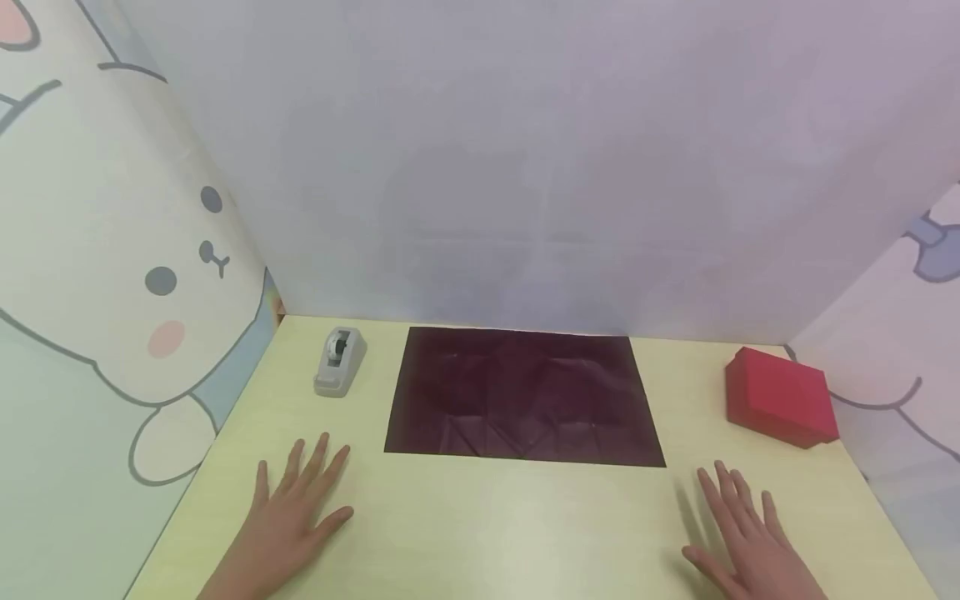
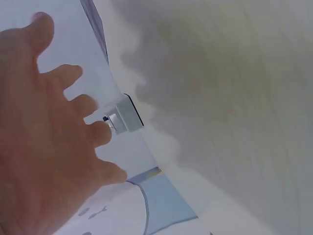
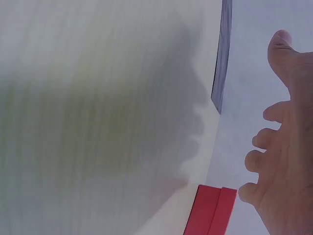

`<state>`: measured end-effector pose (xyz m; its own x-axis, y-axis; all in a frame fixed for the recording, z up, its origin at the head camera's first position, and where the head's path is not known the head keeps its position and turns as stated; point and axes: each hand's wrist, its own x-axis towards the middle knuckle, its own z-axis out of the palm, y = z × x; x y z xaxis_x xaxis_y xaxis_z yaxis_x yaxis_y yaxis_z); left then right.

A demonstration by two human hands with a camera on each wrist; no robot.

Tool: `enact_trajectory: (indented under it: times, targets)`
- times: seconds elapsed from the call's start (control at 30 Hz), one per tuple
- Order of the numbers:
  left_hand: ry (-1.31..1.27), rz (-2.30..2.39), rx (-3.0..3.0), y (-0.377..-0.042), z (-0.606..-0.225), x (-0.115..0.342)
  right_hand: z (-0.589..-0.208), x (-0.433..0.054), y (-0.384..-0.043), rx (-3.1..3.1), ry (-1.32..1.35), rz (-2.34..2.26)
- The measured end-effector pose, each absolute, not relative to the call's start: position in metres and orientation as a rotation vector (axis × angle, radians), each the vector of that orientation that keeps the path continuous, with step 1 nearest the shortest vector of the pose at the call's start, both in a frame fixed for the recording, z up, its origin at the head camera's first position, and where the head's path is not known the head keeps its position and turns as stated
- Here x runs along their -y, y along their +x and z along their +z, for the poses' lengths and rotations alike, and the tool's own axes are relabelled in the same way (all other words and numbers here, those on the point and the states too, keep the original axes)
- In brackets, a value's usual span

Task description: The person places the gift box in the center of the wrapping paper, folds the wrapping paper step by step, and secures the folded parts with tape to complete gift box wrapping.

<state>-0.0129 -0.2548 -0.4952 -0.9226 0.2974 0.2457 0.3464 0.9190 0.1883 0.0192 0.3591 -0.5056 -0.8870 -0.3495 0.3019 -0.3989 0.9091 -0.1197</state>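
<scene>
My left hand (image 1: pixel 288 521) is spread over the left front of the table, fingers straight and holding nothing. A grey tape dispenser (image 1: pixel 341 362) with a roll in it stands beyond its fingertips; the left wrist view shows the same tape dispenser (image 2: pixel 126 115) past the fingers. On the right, my right hand (image 1: pixel 753 537) hovers above the table, its fingers extended and nothing in them. Nearest to it is a closed red box (image 1: pixel 783 396), partly seen as a red box (image 3: pixel 209 210) in the right wrist view. Between the hands, farther back, lies a dark maroon creased sheet (image 1: pixel 525 396).
The pale yellow table (image 1: pixel 480 517) ends at a whitish cloth wall (image 1: pixel 525 167) behind. Side walls with cartoon prints, such as the left printed panel (image 1: pixel 90 250), close in both sides. The red box sits close to the table's right edge.
</scene>
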Motion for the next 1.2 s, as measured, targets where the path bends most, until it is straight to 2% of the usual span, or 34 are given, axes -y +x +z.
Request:
enact_trajectory:
  times: [0.27, 0.57, 0.93, 1.2]
  targets:
    - [-0.591, -0.346, 2.728, -0.04, -0.487, 0.235, -0.495, -0.342, 0.005, 2.808, 0.617, 0.372]
    - [-0.73, -0.381, 2.924, -0.061, -0.488, 0.2, -0.496, -0.318, -0.018, 2.862, 0.653, 0.424]
    - [-0.786, -0.294, 2.999, -0.06, -0.492, 0.188, -0.506, -0.313, -0.026, 2.914, 0.677, 0.349]
    - [-0.768, -0.271, 2.967, -0.047, -0.49, 0.19, -0.502, -0.311, -0.015, 2.876, 0.686, 0.325]
